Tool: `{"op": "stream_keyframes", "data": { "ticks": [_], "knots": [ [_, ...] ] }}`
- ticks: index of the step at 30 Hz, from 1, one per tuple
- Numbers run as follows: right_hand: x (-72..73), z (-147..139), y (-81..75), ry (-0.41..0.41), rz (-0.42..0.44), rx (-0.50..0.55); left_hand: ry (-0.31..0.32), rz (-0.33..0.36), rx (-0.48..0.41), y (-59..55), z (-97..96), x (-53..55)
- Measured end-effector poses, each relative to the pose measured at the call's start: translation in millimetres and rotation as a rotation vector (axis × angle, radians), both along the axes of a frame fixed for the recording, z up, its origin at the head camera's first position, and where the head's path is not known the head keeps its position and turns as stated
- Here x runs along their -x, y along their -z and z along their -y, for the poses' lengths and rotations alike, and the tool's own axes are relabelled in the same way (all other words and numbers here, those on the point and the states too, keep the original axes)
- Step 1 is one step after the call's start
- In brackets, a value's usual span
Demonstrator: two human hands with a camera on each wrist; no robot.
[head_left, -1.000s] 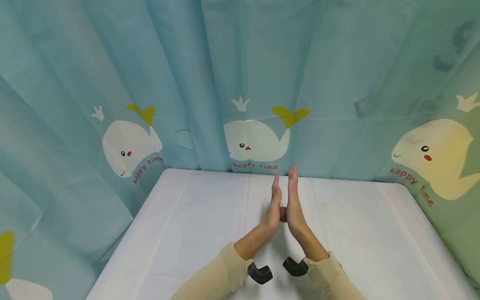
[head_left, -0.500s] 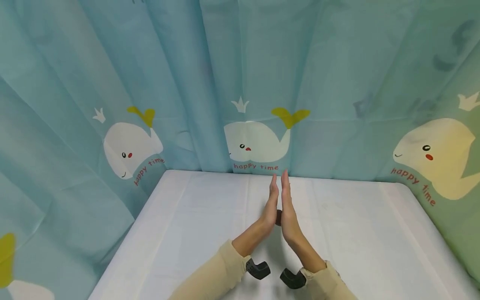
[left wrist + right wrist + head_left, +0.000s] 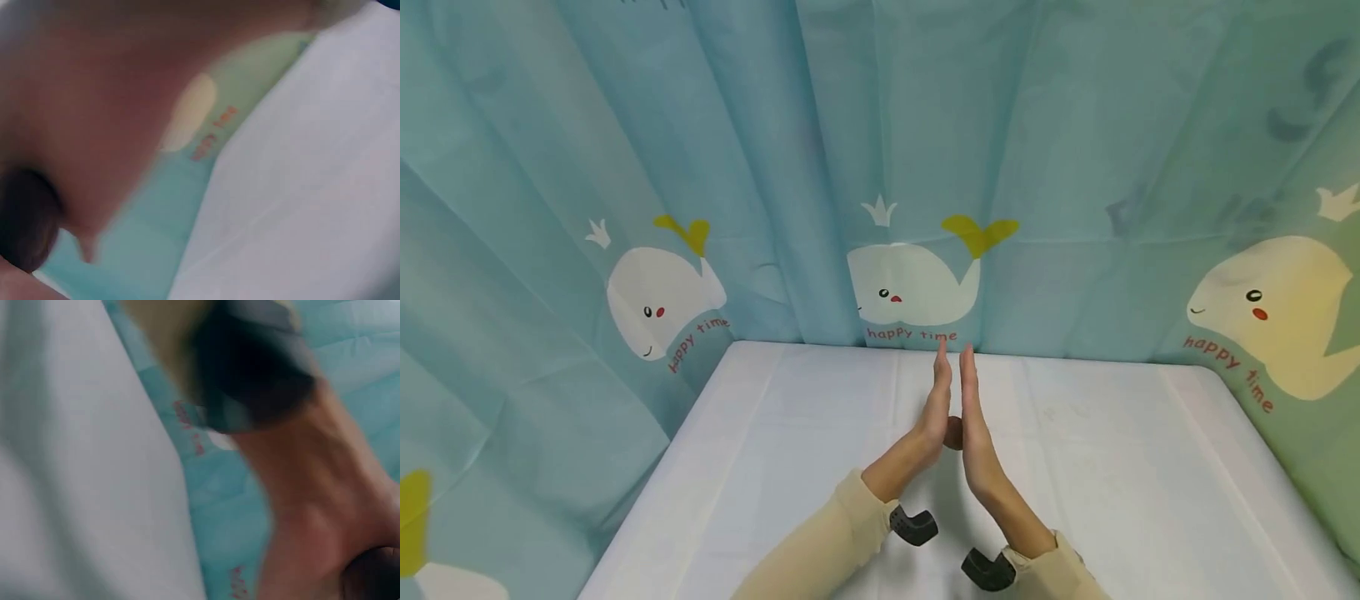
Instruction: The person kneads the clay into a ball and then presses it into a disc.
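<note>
Between two upright palms sits a small dark brown ball (image 3: pixel 953 433), its ends hidden by the hands. My left hand (image 3: pixel 931 412) presses on it from the left with straight fingers pointing away from me. From the right, the palm of my right hand (image 3: pixel 976 433) faces it, fingers likewise straight. A narrow gap shows between the two sets of fingertips. In the left wrist view the ball (image 3: pixel 28 219) appears large, with a blurred palm behind it. The right wrist view catches part of the ball (image 3: pixel 375 575) at the lower right corner, beside the other hand.
Below the hands spreads a table with a white cover (image 3: pixel 1112 467). A blue-green curtain (image 3: pixel 1075 167) printed with whales surrounds its back and sides. Black wrist cameras (image 3: pixel 913 527) stick out inward from both beige sleeves (image 3: pixel 827 542).
Both hands have shifted slightly left with the ball between them. The right hand has slid back toward me, while the left has edged a little forward. The gap between the hands has narrowed.
</note>
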State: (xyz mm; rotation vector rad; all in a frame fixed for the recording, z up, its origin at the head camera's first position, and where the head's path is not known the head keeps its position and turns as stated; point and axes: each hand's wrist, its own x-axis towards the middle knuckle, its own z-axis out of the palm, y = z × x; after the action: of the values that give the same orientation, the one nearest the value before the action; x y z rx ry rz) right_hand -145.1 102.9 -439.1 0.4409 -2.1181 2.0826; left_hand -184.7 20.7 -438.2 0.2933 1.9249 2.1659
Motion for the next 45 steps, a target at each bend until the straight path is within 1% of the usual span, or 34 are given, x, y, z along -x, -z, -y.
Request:
{"op": "stream_keyframes", "data": {
  "ticks": [1, 3, 5, 6, 7, 9, 11, 13, 14, 16, 17, 20, 22, 23, 27, 29, 30, 31, 33, 35, 37, 39, 42, 44, 45],
  "knots": [
    [3.1, -2.2, -2.5, 0.018, -0.003, -0.009, 0.013, 0.011, -0.014, 2.1, -2.0, -2.6],
    [12.8, -10.0, -4.1, 0.040, 0.029, -0.009, 0.031, 0.024, -0.062, 4.3, -6.8, -11.2],
    [21.6, -16.7, -1.6, 0.059, 0.065, -0.006, 0.045, 0.037, -0.105, 2.9, -10.3, -20.5],
    [24.2, -18.4, 0.7, 0.061, 0.095, 0.001, 0.044, 0.051, -0.115, 2.3, -11.1, -23.0],
    [24.8, -18.6, 2.7, 0.061, 0.116, 0.009, 0.043, 0.063, -0.121, 2.1, -10.6, -23.2],
    [20.8, -14.2, 4.7, 0.043, 0.113, 0.015, 0.033, 0.085, -0.116, 1.4, -7.2, -17.9],
    [11.3, -6.0, 4.1, 0.018, 0.102, 0.010, 0.009, 0.092, -0.101, 2.4, -2.7, -7.7],
    [3.9, -0.2, 2.5, -0.014, 0.081, 0.008, -0.010, 0.075, -0.088, 4.6, 0.3, 0.9],
    [2.2, 0.7, 1.6, -0.025, 0.077, 0.008, -0.017, 0.059, -0.082, 4.5, 0.3, 2.7],
    [3.8, -1.4, 0.9, -0.016, 0.086, 0.011, -0.009, 0.016, -0.072, 3.6, -1.8, 1.6],
    [7.1, -4.0, 1.0, -0.006, 0.102, 0.027, 0.009, -0.003, -0.068, 2.7, -3.7, -1.4],
    [16.1, -12.8, 2.0, 0.040, 0.150, 0.067, 0.063, -0.026, -0.050, -0.3, -9.0, -12.7],
    [17.9, -14.7, 3.3, 0.043, 0.149, 0.065, 0.061, -0.015, -0.050, -0.5, -9.8, -14.9],
    [16.5, -13.7, 3.5, 0.031, 0.135, 0.059, 0.046, -0.012, -0.055, 0.1, -9.3, -13.2],
    [2.4, -2.5, -0.7, -0.024, 0.025, -0.005, -0.039, 0.013, -0.099, 6.2, -4.4, 2.4],
    [-1.2, 0.6, -5.7, -0.030, -0.025, -0.025, -0.048, 0.015, -0.126, 10.3, -4.5, 5.9],
    [-0.5, 0.5, -7.8, -0.020, -0.040, -0.035, -0.040, 0.024, -0.136, 11.4, -5.3, 4.3],
    [2.2, -0.5, -9.3, -0.003, -0.054, -0.045, -0.027, 0.033, -0.147, 11.7, -6.1, 0.5],
    [12.1, -6.0, -9.7, 0.030, -0.065, -0.046, -0.007, 0.045, -0.160, 10.0, -8.8, -10.0],
    [22.5, -12.5, -6.2, 0.059, -0.064, -0.033, 0.009, 0.039, -0.183, 5.2, -10.7, -20.2],
    [28.2, -15.7, 0.0, 0.066, -0.045, -0.018, 0.003, 0.028, -0.198, -0.9, -10.0, -25.0],
    [26.4, -13.3, 5.9, 0.052, -0.014, -0.011, -0.025, 0.001, -0.197, -7.2, -6.5, -22.2],
    [12.8, -4.9, 10.2, 0.029, 0.030, -0.007, -0.054, -0.054, -0.160, -12.0, -1.8, -9.9],
    [4.0, -0.5, 7.0, 0.028, 0.027, -0.005, -0.058, -0.094, -0.127, -10.8, -0.8, -2.3],
    [1.4, 0.4, 4.1, 0.032, 0.010, -0.003, -0.048, -0.103, -0.118, -8.9, -1.4, -0.5]
  ]
}}
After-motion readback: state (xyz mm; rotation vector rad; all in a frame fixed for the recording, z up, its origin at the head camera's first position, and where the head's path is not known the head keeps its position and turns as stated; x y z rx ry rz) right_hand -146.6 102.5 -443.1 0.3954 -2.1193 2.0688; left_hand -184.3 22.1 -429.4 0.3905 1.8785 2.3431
